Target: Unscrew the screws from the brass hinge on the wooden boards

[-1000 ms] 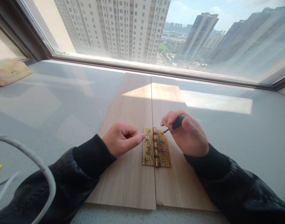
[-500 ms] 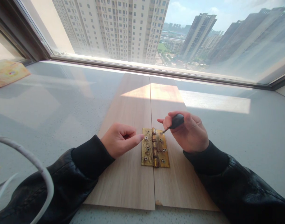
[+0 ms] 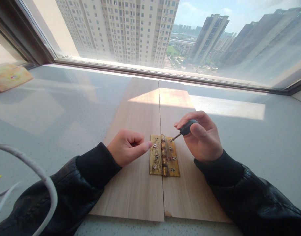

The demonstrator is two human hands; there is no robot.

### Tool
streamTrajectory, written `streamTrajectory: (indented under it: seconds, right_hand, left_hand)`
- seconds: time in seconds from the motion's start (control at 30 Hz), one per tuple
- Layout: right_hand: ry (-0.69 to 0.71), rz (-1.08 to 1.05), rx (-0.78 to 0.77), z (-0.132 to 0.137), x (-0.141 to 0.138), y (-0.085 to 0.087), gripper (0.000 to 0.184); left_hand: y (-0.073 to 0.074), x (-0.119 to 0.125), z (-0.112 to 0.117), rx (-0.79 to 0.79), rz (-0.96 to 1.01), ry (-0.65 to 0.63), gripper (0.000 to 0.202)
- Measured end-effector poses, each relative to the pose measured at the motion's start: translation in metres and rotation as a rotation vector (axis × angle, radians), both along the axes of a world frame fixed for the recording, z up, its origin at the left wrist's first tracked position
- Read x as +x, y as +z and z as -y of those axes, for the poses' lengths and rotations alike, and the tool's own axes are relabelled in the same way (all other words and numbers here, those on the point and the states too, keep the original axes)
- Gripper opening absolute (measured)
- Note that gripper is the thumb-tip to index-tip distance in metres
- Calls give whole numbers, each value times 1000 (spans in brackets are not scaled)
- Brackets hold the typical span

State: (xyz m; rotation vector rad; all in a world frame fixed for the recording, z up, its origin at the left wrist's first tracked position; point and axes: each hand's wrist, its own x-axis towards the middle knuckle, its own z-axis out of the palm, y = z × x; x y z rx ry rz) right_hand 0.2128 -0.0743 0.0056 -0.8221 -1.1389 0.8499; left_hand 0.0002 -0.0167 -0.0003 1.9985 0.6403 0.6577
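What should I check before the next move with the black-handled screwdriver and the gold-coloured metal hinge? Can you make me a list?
1. Right hand has the screwdriver: ok.
2. Tip fully seated in the small silvery screw: cannot tell, though it reaches it.
3. Hinge barrel along the seam between the pale wood-grain left board and right board: ok.
4. Left hand pressing the hinge down: cannot tell; its thumb is by the left edge.
5. Right board's near corner whole: not ok, looks chipped.
6. Thick white cable clear of the hinge: ok.
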Motion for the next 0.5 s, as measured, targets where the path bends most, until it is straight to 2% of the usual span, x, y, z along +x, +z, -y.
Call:
streamTrajectory:
  seconds: [0.1, 0.33, 0.43, 0.5]
  right_hand:
    - [36, 1, 2, -1, 2, 1, 12]
    - [243, -38, -88, 2, -5, 4, 34]
    - [194, -26, -73, 1, -6, 2, 44]
    - [154, 7, -44, 0, -4, 1, 43]
  left_hand:
    - [0, 0, 0, -3, -4, 7, 41]
    - [1, 1, 0, 12, 3, 8, 43]
    - [0, 1, 0, 13, 4, 14, 43]
    - [-1, 0, -1, 10, 3, 17, 43]
